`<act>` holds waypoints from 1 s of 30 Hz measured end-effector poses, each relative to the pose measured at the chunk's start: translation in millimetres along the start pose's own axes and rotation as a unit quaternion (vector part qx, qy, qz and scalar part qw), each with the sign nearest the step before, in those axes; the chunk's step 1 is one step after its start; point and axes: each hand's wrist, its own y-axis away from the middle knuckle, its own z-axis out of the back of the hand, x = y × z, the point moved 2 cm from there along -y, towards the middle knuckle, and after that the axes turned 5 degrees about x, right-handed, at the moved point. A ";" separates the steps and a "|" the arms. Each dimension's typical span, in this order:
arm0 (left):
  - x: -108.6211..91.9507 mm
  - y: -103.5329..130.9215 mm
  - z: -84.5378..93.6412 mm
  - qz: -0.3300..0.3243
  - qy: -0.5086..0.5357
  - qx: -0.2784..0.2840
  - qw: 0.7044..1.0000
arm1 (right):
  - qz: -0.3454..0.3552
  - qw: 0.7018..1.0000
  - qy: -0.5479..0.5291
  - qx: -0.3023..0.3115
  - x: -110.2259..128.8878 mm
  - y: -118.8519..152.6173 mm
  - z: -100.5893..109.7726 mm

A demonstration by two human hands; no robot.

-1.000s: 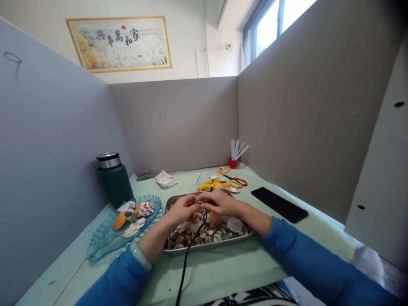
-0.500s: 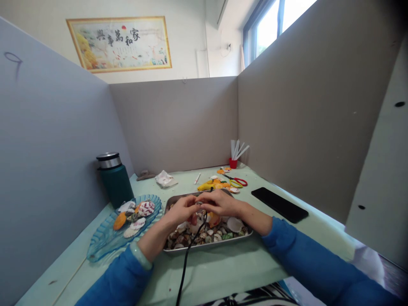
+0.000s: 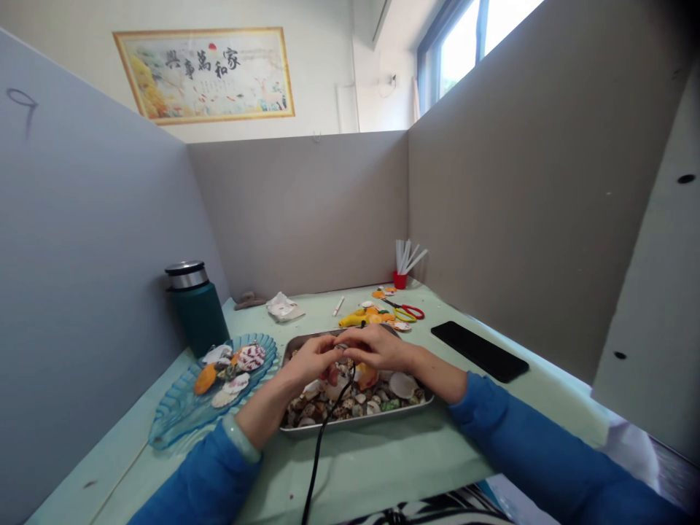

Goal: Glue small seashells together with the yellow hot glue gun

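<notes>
One view, worn on the head. Looks from the near side of the desk [image 3: 377, 459], forward and down. Left hand [image 3: 309, 362] and right hand [image 3: 383, 348] close, low centre. Back partition [image 3: 306, 211] farther off, ahead; poster [image 3: 205, 76] beyond, upper left; window [image 3: 459, 55] high right.

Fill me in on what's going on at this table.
A person has the left hand and right hand together over a metal tray of shells. Whatever the fingers hold is too hidden to name. A black cord runs from the hands across the tray's near rim. More shells sit on a blue dish to the left; scissors lie beyond the tray.
</notes>
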 end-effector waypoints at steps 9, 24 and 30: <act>4.5 -2.5 1.3 0.001 0.004 -0.004 1.000 | 0.000 1.000 -0.011 0.008 -3.3 0.2 -2.0; 0.1 -0.8 0.0 -0.005 0.003 -0.003 1.000 | -0.001 1.000 -0.018 0.010 -3.7 -0.2 -2.2; 1.2 -1.3 -0.1 0.002 0.006 -0.006 1.000 | 0.004 1.000 -0.015 0.008 -5.9 -0.5 -3.5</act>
